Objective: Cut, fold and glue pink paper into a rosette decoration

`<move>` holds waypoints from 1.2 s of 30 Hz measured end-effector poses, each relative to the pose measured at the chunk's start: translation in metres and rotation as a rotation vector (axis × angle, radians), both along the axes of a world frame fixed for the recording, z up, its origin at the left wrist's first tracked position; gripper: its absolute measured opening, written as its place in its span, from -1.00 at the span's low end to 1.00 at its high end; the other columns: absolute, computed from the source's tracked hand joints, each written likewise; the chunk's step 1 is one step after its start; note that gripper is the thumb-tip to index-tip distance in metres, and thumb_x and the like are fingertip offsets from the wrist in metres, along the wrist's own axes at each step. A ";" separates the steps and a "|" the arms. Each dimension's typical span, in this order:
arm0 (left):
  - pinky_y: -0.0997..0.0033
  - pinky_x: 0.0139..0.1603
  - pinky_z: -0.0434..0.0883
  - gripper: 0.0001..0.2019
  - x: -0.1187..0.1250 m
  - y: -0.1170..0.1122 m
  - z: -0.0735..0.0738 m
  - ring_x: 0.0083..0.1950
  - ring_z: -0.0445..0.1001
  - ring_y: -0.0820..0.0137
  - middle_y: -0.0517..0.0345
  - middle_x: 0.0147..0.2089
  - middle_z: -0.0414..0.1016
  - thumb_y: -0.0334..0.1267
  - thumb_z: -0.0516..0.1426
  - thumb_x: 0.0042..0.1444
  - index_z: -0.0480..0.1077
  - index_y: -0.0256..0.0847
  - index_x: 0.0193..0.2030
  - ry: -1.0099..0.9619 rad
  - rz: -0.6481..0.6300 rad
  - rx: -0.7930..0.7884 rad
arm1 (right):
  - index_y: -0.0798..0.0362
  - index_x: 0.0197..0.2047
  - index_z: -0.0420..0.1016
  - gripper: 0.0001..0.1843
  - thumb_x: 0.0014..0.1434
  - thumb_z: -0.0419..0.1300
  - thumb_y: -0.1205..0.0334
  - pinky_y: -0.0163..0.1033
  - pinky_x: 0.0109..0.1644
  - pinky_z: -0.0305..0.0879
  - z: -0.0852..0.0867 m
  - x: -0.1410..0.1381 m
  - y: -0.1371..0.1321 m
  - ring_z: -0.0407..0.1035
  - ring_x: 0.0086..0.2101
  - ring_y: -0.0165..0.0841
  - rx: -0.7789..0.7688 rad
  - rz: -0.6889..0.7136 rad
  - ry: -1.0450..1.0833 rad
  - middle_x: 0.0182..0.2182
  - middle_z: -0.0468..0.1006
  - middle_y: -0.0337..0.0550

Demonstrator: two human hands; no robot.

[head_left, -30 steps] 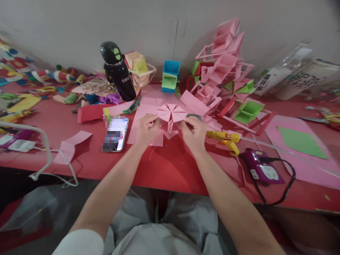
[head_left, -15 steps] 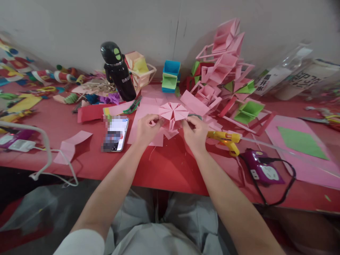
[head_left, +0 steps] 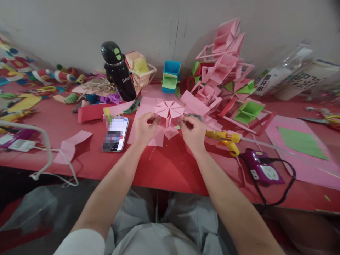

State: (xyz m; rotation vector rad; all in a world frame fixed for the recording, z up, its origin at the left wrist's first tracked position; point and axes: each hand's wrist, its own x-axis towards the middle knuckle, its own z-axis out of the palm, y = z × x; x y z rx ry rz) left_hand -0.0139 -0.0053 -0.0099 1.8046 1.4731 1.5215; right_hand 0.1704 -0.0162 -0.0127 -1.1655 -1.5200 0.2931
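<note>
Between my hands is a pink folded-paper piece [head_left: 169, 109], its creases fanning out from the middle like an umbrella top. My left hand [head_left: 146, 128] pinches its left edge between thumb and fingers. On the other side, my right hand [head_left: 192, 130] grips the right edge the same way. Beneath it lie pink paper sheets [head_left: 156, 139] on the red table [head_left: 164, 170]. A yellow hot glue gun [head_left: 225, 139] lies just right of my right hand. Left of my left hand rests a phone [head_left: 119, 134] with its screen lit.
A black bottle [head_left: 119, 76] stands at the back left. A tall stack of pink paper frames [head_left: 225, 63] rises behind my right hand. A purple power socket [head_left: 261, 168] with a black cord sits at the front right. A white cable [head_left: 49, 148] crosses the left edge.
The pink folded-paper piece has shifted slightly left and its top is tipped a little differently. Both hands have moved slightly left with it, still pinching its edges.
</note>
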 end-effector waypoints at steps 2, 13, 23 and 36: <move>0.40 -0.34 0.27 -0.74 0.002 -0.001 0.001 -0.42 0.32 0.45 0.23 -0.50 0.37 -0.30 0.21 0.11 0.30 -0.20 -0.57 -0.003 -0.006 -0.017 | 0.03 -0.50 0.41 -0.77 0.17 0.26 0.22 -0.24 -0.32 0.21 0.001 0.000 0.000 0.25 -0.45 -0.38 0.020 -0.024 0.001 -0.55 0.41 -0.25; 0.42 -0.40 0.20 -0.73 0.004 0.000 0.002 -0.47 0.24 0.48 0.29 -0.55 0.28 -0.36 0.23 -0.02 0.24 -0.20 -0.62 0.018 0.029 -0.026 | 0.03 -0.48 0.37 -0.78 0.19 0.24 0.23 -0.26 -0.34 0.17 0.002 0.001 -0.001 0.21 -0.48 -0.40 0.019 0.014 -0.017 -0.54 0.36 -0.28; 0.41 -0.39 0.20 -0.76 0.007 -0.002 0.002 -0.46 0.24 0.46 0.30 -0.56 0.23 -0.44 0.18 -0.08 0.19 -0.19 -0.61 0.020 0.033 -0.021 | -0.01 -0.57 0.02 -0.63 0.07 0.17 0.40 -0.26 -0.36 0.05 -0.001 0.000 0.000 0.06 -0.49 -0.43 0.036 0.009 -0.074 -0.58 0.13 -0.35; 0.38 -0.30 0.31 -0.81 0.017 -0.017 0.005 -0.34 0.42 0.40 0.12 -0.31 0.55 -0.14 0.29 0.07 0.44 -0.18 -0.32 0.117 -0.127 0.124 | -0.02 -0.58 0.10 -0.67 0.07 0.19 0.34 -0.25 -0.39 0.06 0.000 -0.001 -0.001 0.09 -0.50 -0.40 0.084 -0.108 -0.061 -0.60 0.18 -0.33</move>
